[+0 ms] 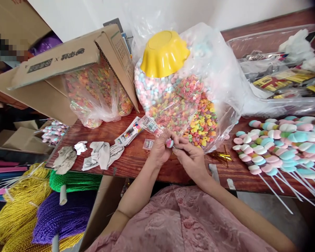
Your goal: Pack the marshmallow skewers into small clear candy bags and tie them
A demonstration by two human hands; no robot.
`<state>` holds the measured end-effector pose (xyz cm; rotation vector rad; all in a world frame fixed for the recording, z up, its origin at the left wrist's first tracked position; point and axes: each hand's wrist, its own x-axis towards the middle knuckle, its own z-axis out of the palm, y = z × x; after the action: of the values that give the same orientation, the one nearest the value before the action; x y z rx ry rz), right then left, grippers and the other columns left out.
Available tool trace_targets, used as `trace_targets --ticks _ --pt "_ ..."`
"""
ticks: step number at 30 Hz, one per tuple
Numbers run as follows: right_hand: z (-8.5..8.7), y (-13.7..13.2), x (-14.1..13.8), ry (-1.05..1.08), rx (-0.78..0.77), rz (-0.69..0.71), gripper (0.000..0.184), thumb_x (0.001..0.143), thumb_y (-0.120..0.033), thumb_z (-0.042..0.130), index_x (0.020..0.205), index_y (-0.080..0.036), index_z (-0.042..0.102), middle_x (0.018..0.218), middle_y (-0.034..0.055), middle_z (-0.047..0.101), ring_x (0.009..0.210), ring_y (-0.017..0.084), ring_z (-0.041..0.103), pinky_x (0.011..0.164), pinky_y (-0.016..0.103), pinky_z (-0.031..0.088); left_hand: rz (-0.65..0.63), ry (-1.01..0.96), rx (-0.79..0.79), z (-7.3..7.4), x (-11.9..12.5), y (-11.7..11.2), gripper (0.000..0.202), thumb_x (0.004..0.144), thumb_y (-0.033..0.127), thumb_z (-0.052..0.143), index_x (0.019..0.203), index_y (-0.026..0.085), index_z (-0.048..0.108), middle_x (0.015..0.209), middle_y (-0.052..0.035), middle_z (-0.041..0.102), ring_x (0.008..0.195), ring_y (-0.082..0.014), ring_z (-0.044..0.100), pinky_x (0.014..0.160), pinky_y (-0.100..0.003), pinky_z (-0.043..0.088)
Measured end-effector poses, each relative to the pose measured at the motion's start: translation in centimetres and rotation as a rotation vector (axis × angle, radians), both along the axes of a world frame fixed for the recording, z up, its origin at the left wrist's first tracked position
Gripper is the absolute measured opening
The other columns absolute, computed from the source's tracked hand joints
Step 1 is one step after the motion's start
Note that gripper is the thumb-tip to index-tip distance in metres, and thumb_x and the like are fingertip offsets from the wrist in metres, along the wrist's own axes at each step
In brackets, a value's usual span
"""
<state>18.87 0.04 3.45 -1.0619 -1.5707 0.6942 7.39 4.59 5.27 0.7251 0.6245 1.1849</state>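
Note:
My left hand (160, 149) is closed around a small pink-and-blue piece that looks like a marshmallow (169, 142). Close beside it, my right hand (191, 159) has thumb and fingers pinched together; what lies between them is too small to make out. Just beyond the hands is a clear bag with a printed label (149, 123), its far part lying over candy. Colourful ring candies (203, 120) fill an open plastic bag there. Behind them, pastel marshmallows (144, 87) fill a large clear bag, with a yellow scalloped bowl (165, 52) upside down on top.
Finished-looking marshmallow sticks (275, 143) are piled at right, their white sticks over the table edge. A cardboard box (68, 59) with bagged ring candies stands left. Grey gloves (102, 154), printed cards (130, 131) and gold ties (223, 156) lie on the wooden table.

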Motion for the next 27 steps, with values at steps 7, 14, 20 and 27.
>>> trace_targets --ticks 7,14,20,27 --pt "-1.2 -0.1 1.5 -0.070 -0.062 0.032 0.016 0.090 -0.027 0.055 0.084 -0.020 0.068 0.072 0.0010 0.065 0.064 0.013 0.057 0.065 0.026 0.045 0.119 -0.163 -0.172 1.2 -0.3 0.6 0.043 0.081 0.049 0.070 0.060 0.018 0.049 0.058 0.0037 0.054 0.068 -0.0152 0.066 0.080 -0.036 0.056" --pt "-1.8 -0.1 3.1 -0.195 -0.204 0.123 0.034 0.097 -0.036 0.043 0.071 -0.020 0.059 0.054 -0.0033 0.048 0.050 0.009 0.044 0.053 0.023 0.033 0.244 -0.170 -0.209 1.8 -1.1 1.1 0.038 0.081 0.045 0.071 0.064 0.018 0.051 0.061 0.0048 0.050 0.063 -0.0120 0.061 0.081 -0.038 0.055" --pt "-0.9 -0.2 2.9 -0.100 -0.276 0.059 0.036 0.094 -0.041 0.046 0.067 -0.019 0.057 0.051 -0.0023 0.049 0.048 0.010 0.040 0.053 0.024 0.030 0.236 -0.222 -0.177 0.9 -2.3 1.1 0.046 0.085 0.049 0.066 0.061 0.019 0.041 0.057 0.0054 0.042 0.054 -0.0085 0.047 0.075 -0.035 0.053" --pt "-0.5 -1.0 1.6 0.484 -0.860 0.575 0.038 0.085 -0.051 0.053 0.080 -0.015 0.065 0.036 -0.0087 0.035 0.034 0.007 0.022 0.042 0.023 0.021 0.248 -0.237 -0.036 0.8 -3.5 0.9 0.056 0.088 0.059 0.057 0.060 0.020 0.027 0.048 0.0086 0.021 0.038 -0.0050 0.019 0.052 -0.028 0.041"
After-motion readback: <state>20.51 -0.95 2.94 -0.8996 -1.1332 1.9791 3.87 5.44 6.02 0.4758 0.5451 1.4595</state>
